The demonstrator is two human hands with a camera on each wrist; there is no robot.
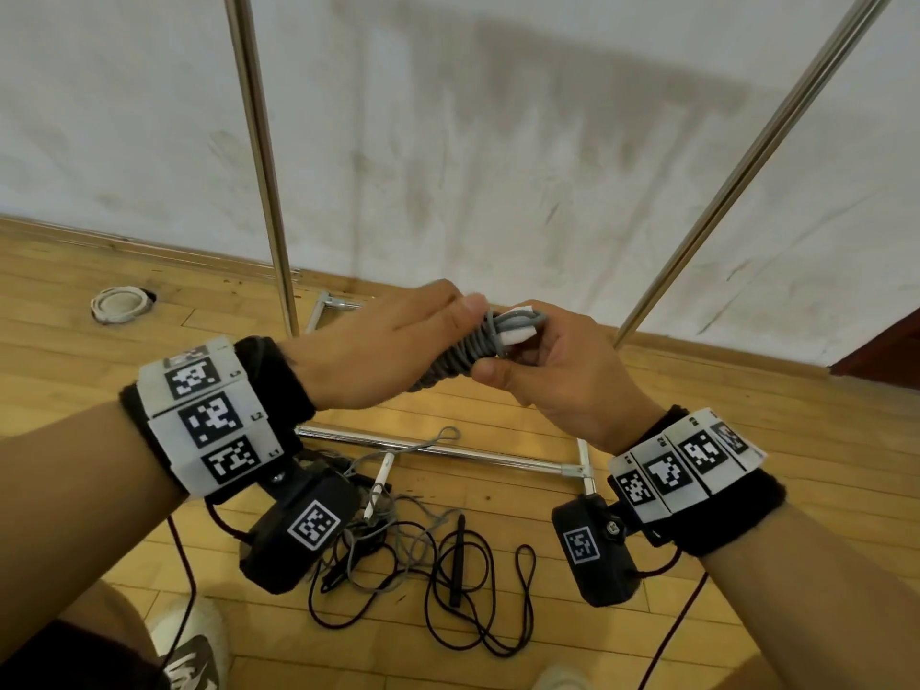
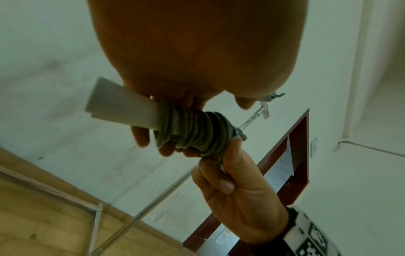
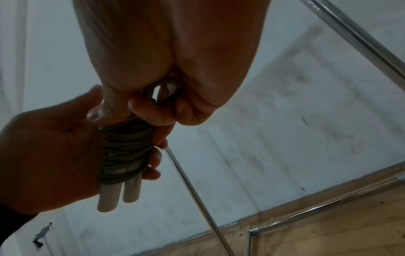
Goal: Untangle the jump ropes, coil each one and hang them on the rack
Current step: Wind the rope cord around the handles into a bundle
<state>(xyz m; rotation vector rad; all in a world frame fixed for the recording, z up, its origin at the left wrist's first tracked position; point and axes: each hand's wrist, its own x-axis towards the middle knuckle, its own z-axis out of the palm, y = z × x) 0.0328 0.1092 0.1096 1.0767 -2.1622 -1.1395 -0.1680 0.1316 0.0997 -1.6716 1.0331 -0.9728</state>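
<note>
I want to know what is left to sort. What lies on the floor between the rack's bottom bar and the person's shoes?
In the head view, a tangle of ropes: a grey rope with white handles and a black rope with black handles, on bare wood floor.

Open gap between rack uprights (image 1: 259,156) ahead; rope tangle (image 1: 398,540), base bar (image 1: 428,448) obstruct floor below.

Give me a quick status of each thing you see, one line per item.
Grey jump rope: wound round its white handles, held by both hands.
Left hand: grips the coil.
Right hand: pinches the coil's end.
Black rope: loose, tangled on floor.
Second grey rope: tangled on floor.
Rack: no rope visible on it.
</note>
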